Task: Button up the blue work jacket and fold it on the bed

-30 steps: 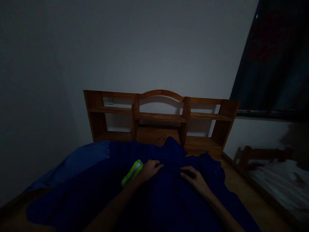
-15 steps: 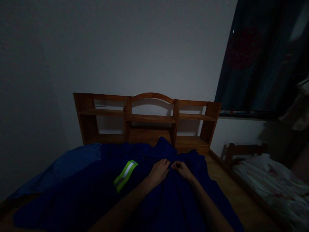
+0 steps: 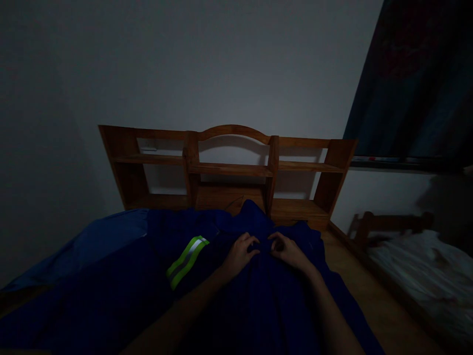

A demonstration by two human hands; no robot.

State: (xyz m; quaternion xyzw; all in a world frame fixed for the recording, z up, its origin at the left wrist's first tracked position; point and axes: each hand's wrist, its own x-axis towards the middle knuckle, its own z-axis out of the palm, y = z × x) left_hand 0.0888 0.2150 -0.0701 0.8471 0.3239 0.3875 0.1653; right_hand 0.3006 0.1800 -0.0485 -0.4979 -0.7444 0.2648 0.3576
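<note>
A dark blue work jacket (image 3: 266, 296) lies spread out in front of me, its collar end toward the wooden headboard. On its left part shows a lime-green and silver reflective band (image 3: 187, 259). My left hand (image 3: 239, 255) is over the middle of the jacket, thumb and forefinger curved apart with nothing visible between them. Just to its right, my right hand (image 3: 290, 252) is over the front below the collar, fingers bent and thumb apart. A narrow strip of blue cloth shows between the two hands. Dim light hides the finer details of the cloth.
Behind the jacket stands a wooden headboard with shelves (image 3: 231, 170) against a pale wall (image 3: 229, 64). Lighter blue cloth (image 3: 111, 234) lies at the left. Low on the right is a wooden frame with pale bedding (image 3: 424, 261), below a dark curtain (image 3: 410, 98).
My hands have moved slightly apart, and the fingers of both have spread from a closer pinch. The view has shifted a little, with the headboard now higher and larger.
</note>
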